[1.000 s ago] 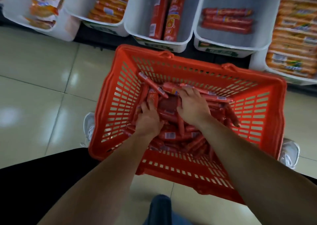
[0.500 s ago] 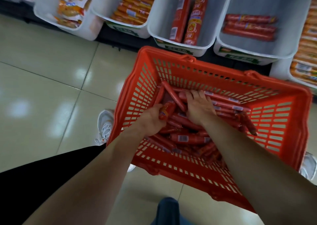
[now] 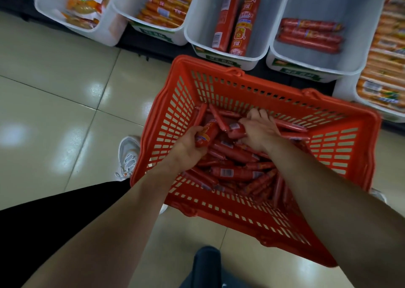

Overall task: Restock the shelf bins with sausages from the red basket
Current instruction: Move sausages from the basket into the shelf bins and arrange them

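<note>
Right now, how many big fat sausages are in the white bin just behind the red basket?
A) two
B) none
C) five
A: the white bin just beyond the red basket holds two big sausages, lying side by side.

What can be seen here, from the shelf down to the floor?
Basket: one, red, on the floor before the bins.
Loose sausages: many, red, heaped in the basket.
Bins: at least five, white, shelf row.
Big sausages: two, red, bin behind the basket.
Slim sausages: about three, red, next bin rightward.
Orange packs: many, orange, next bin leftward.
Shoes: two, white, flanking the basket.
Left hand: one, in basket, grip on labelled sausage.
Right hand: one, in basket, grip on short sausage.
</note>
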